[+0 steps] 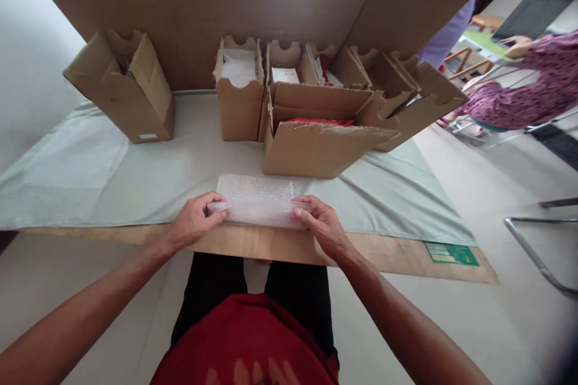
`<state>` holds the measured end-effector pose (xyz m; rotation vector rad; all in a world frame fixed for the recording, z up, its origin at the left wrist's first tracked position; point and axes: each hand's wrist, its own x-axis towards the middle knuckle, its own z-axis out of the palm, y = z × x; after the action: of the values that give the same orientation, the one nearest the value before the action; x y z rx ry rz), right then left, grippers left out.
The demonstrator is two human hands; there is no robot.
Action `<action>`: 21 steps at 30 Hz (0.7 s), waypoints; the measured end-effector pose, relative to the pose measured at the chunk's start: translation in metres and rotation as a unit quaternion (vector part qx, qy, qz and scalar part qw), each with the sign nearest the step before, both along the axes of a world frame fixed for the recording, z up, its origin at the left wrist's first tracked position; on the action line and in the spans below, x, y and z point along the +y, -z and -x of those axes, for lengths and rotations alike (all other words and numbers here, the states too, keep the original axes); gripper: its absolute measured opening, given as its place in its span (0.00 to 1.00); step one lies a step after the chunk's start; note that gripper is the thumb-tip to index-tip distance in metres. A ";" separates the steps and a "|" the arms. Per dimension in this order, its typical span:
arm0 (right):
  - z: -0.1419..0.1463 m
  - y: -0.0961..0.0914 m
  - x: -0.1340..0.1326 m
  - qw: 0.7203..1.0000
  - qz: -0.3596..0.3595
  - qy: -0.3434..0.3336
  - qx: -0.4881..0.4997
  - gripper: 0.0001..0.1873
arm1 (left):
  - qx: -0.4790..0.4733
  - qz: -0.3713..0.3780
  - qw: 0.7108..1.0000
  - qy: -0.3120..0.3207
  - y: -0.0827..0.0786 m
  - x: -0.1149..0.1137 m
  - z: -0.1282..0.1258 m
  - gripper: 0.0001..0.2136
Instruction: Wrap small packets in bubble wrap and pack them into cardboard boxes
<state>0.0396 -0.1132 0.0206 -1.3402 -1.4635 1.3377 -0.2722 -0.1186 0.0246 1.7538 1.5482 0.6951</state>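
Note:
A piece of clear bubble wrap (262, 207) lies near the front edge of the cloth-covered table, its near part folded or rolled into a band. My left hand (198, 215) pinches the left end of this band between thumb and fingers. At the opposite end, my right hand (320, 219) grips it the same way. The far part of the sheet spreads flat on the cloth behind the band. Whether anything is wrapped inside cannot be made out.
Just beyond the wrap stands a long cardboard box (316, 147) with something red inside. Behind it are several open cardboard bins (239, 111); another box (135, 93) stands left. A pale green cloth (189, 150) covers the wooden tabletop (379, 251). To the right sits a person in patterned clothing (528, 93).

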 end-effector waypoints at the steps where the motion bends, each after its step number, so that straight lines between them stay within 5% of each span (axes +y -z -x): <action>1: 0.000 0.004 0.001 1.000 0.013 -0.001 0.014 0.25 | -0.020 0.016 0.999 -0.020 0.000 0.004 -0.002 0.14; 4: 0.001 0.015 0.001 1.000 0.004 -0.012 0.015 0.35 | -0.060 0.042 0.996 -0.045 0.002 0.015 -0.006 0.13; 11: 0.008 0.019 0.010 0.990 -0.060 0.050 -0.118 0.33 | -0.009 0.073 0.995 -0.068 0.002 0.035 -0.012 0.14; 21: 0.016 0.029 0.025 0.930 -0.117 0.071 -0.342 0.32 | 0.304 0.017 0.951 -0.057 0.000 0.041 -0.020 0.16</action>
<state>0.0233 -0.0886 -0.0083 -1.8039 -1.8525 0.5834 -0.2526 -0.0780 0.0243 1.9712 2.0603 0.1700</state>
